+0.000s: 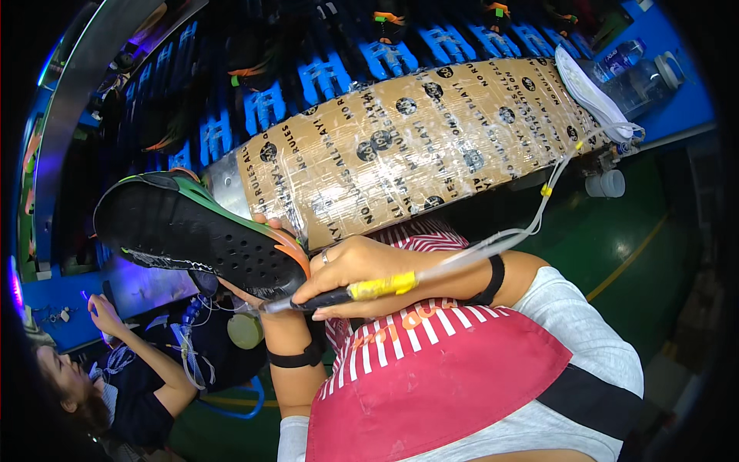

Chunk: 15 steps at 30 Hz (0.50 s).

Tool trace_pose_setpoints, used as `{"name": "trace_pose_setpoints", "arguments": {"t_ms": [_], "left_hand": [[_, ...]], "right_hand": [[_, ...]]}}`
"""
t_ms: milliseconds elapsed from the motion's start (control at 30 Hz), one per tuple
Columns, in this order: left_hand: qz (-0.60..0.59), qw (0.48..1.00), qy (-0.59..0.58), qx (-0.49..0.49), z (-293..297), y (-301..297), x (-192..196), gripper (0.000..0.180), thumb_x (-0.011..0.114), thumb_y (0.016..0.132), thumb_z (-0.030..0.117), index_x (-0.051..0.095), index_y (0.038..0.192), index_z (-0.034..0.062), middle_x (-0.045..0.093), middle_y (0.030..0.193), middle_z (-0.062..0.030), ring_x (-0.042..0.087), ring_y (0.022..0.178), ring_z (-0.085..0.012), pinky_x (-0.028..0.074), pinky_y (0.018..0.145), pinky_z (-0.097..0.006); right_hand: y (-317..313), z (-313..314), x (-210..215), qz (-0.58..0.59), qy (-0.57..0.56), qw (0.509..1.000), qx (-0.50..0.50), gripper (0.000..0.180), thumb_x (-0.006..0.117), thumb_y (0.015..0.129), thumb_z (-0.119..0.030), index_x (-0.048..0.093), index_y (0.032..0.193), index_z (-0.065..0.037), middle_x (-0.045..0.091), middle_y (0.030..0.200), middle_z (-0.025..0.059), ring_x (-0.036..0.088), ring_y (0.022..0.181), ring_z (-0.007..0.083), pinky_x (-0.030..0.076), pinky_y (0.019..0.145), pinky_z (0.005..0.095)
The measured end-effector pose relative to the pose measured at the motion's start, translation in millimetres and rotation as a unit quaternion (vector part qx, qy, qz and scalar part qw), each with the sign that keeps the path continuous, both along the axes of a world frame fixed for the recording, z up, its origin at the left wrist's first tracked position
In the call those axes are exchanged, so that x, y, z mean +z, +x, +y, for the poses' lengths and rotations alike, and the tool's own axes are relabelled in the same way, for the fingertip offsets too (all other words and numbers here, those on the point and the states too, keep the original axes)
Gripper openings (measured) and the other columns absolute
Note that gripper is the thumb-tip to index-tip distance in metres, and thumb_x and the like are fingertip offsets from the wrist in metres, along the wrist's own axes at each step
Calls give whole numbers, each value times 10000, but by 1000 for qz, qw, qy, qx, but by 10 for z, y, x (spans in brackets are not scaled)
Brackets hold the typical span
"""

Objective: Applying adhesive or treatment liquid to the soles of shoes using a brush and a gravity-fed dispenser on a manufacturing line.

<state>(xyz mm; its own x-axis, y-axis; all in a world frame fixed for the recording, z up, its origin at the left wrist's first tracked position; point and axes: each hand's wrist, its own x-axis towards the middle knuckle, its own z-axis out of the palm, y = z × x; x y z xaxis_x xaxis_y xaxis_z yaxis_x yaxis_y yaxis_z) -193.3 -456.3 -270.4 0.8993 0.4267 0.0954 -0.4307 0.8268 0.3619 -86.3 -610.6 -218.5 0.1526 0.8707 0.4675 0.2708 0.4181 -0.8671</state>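
A person looks down at their own two hands, working above a red and white striped apron (431, 369).

The left hand (258, 292) comes up from below, a black band on its wrist. It holds a shoe (196, 231) sole-up and tilted, the black sole dotted with small holes, green and orange at the edges. The fingers wrap under the shoe's near end; most of them are hidden behind it, though a fingertip shows at its upper edge.

The right hand (362, 266), with a ring and a black wristband, lies just beside the shoe. Its fingers are pressed together around a thin pen-like tool (362, 291) with yellow tape on the handle. The tool's dark tip touches the shoe's near edge. A clear tube (543, 200) runs from the tool up to the right.

Behind the hands is a desk edge wrapped in brown printed tape (416, 138). Plastic bottles (639, 73) stand at the upper right. Another person (131, 377) sits at the lower left.
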Motion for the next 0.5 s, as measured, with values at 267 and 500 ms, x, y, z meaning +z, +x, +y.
{"name": "trace_pose_setpoints", "arguments": {"t_ms": [267,500], "left_hand": [[27,998,61,5,117,-93,67,792,589,746,584,412,1277,24,480,1212,-215,473,1113,-360,430,927,-464],[44,994,103,12,179,-163,77,710,525,795,581,441,1272,61,477,1224,-227,480,1090,-375,441,906,-466]], "right_hand": [[-11,-40,7,-45,-33,998,-3,245,707,726,-153,666,954,-75,631,788,146,613,715,290,481,649,354],[-46,-22,-23,-45,-15,997,-55,255,690,738,-159,650,982,-98,591,731,131,592,679,300,467,606,350]]}}
